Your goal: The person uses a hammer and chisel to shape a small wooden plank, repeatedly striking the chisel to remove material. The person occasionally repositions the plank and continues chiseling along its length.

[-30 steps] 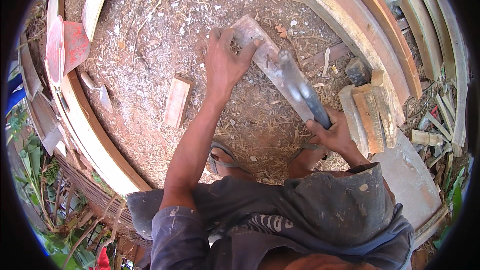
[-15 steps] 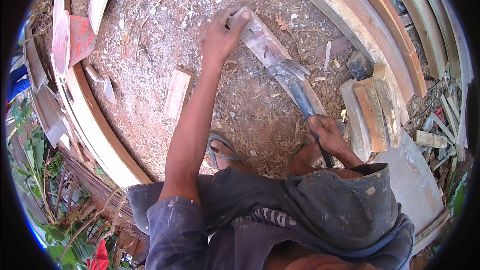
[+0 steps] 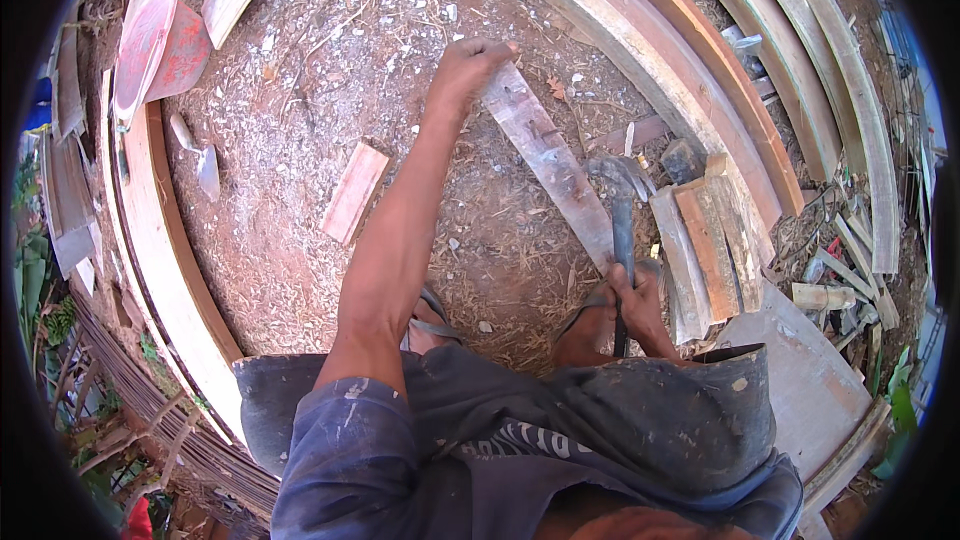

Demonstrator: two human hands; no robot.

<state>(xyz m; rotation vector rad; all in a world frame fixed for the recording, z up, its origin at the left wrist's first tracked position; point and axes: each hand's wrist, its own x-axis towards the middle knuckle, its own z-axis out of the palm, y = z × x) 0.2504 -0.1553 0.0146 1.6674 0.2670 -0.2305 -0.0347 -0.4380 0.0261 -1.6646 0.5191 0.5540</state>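
My left hand point(image 3: 468, 72) is closed on the far end of a short, worn plank point(image 3: 530, 128) that slants over the ground toward my right foot. Dark marks that look like nails show on the plank's face. In my right hand point(image 3: 640, 302) is a claw hammer point(image 3: 622, 222), its fingers wrapped around the handle. The hammer's head is to the right of the plank, with the claw toward the stacked wood blocks. Whether the head touches anything, I cannot tell.
A small wood block point(image 3: 355, 192) lies left of the plank. Farther left are a trowel point(image 3: 203, 158), a reddish bucket point(image 3: 160, 45) and a long board point(image 3: 172, 240). Several wood offcuts point(image 3: 708, 245) are stacked at right beside long boards point(image 3: 690, 110). My sandalled feet are close below.
The hammer's head has come off the plank to its right, and its handle now points more straight away from me. My left hand still holds the plank's far end. The view has shifted.
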